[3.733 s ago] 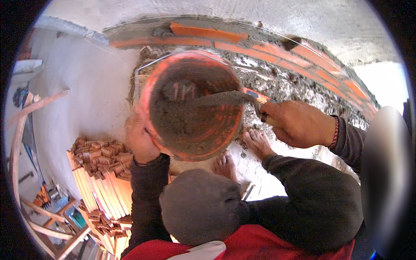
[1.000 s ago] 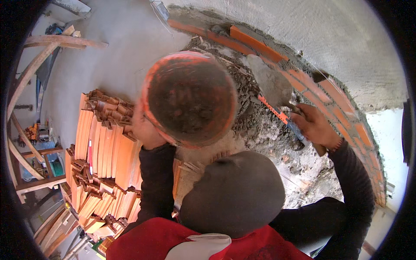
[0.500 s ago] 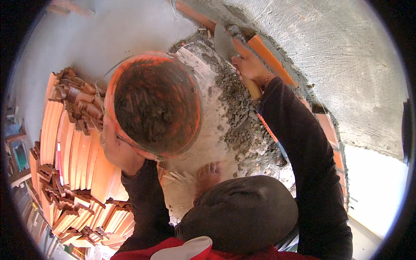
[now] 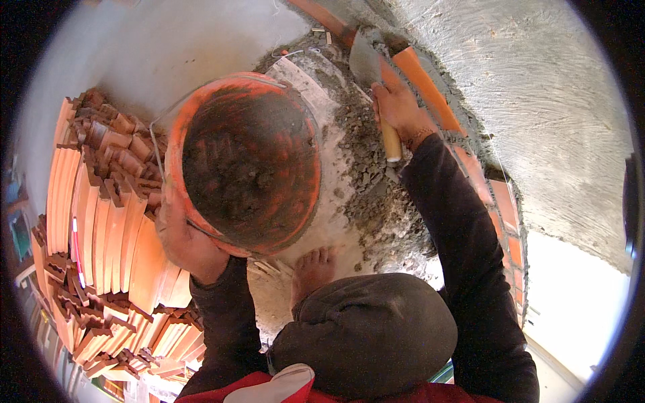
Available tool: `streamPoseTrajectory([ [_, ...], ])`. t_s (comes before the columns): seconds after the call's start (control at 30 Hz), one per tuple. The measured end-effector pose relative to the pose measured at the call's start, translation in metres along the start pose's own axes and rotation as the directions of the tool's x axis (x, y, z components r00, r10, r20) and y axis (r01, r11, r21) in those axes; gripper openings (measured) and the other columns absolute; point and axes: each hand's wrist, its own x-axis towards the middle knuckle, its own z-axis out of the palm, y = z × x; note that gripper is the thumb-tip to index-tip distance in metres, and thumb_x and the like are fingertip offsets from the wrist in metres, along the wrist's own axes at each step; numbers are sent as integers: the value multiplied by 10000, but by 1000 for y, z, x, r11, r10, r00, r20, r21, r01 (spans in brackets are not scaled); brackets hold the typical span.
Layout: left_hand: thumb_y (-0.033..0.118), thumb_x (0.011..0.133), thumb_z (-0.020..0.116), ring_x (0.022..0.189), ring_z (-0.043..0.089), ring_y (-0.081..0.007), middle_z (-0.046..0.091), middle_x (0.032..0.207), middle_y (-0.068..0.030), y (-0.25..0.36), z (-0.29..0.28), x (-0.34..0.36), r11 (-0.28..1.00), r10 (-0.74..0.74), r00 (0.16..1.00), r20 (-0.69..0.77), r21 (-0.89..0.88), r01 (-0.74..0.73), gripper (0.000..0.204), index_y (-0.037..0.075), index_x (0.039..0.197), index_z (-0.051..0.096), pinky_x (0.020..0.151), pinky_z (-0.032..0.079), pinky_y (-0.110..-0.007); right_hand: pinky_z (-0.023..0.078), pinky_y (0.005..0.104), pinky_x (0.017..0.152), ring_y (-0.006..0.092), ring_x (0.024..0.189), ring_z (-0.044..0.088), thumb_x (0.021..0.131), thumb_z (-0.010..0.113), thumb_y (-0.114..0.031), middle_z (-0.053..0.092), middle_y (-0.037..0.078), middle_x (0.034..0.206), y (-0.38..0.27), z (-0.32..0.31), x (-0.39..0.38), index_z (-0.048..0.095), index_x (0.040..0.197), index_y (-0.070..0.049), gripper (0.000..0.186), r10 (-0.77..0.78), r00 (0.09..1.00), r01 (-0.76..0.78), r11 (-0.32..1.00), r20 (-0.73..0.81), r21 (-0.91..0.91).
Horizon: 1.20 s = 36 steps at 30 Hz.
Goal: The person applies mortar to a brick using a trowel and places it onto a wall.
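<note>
**Two-Handed Holding Positions**

A rough grey wall (image 4: 544, 107) occupies the far right. To your left, a stack of orange clay blocks (image 4: 101, 221) extends from the near area toward the far left. A course of bricks (image 4: 474, 176) follows the wall from far centre to the right.

The orange bucket (image 4: 311, 161) is left of centre, just right of the stack, with its mouth facing you. A dark mix (image 4: 248, 181) coats its inside. Right of the bucket, grey rubble (image 4: 369, 161) lies along the bricks.

Your left hand (image 4: 191, 238) supports the bucket at its near left side; this grip is holding the bucket. Your right hand (image 4: 401, 111) is far right of the bucket; this grip is closed around the wooden handle of the trowel (image 4: 365, 64). The blade points far, over the course, left of an upper brick (image 4: 428, 87). Blade contact cannot be confirmed.

A thin red-and-white rod (image 4: 78, 252) lies against the stack.
</note>
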Motion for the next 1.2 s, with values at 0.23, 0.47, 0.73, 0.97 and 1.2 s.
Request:
streamPoseTrajectory([
  [0.23,137,1031,348,982,634,-191,672,1101,-157,9,-1,-1,869,-276,960,-44,-437,230,387,-131,1154,598,873,484,-313,493,372,483,219,496,606,947,518,-312,598,89,597,20,15,-12,600,742,33,410,-4,994,10,999,-114,49],
  [0.47,129,1028,347,1067,615,-202,638,1200,-178,7,2,1,936,-173,982,-79,-322,139,395,-135,1218,571,937,469,-333,479,340,450,162,496,569,964,532,-327,561,39,631,21,26,-14,583,783,-21,359,38,993,-23,990,-109,137],
  [0.73,112,1023,369,1139,581,-200,623,1233,-169,21,36,27,781,-145,986,-79,-621,65,387,-145,1241,559,998,429,-326,483,380,517,183,538,587,968,547,-293,582,75,650,25,3,-39,559,797,1,340,-233,964,185,932,-125,-311],
  [0.97,119,1020,393,1074,604,-178,653,1185,-132,25,56,45,961,2,998,-55,-276,-18,367,-120,1203,603,963,445,-311,476,493,619,473,719,610,883,618,-220,608,257,716,-18,-6,-153,583,900,24,247,-522,847,503,722,104,-475],
  [1.2,150,1030,374,997,630,-182,665,1132,-139,36,42,37,930,-101,989,-110,-363,55,381,-115,1154,618,890,489,-317,438,278,500,89,552,533,960,585,-246,539,-9,640,18,-47,-115,598,927,31,279,-195,981,191,922,21,-336],
])
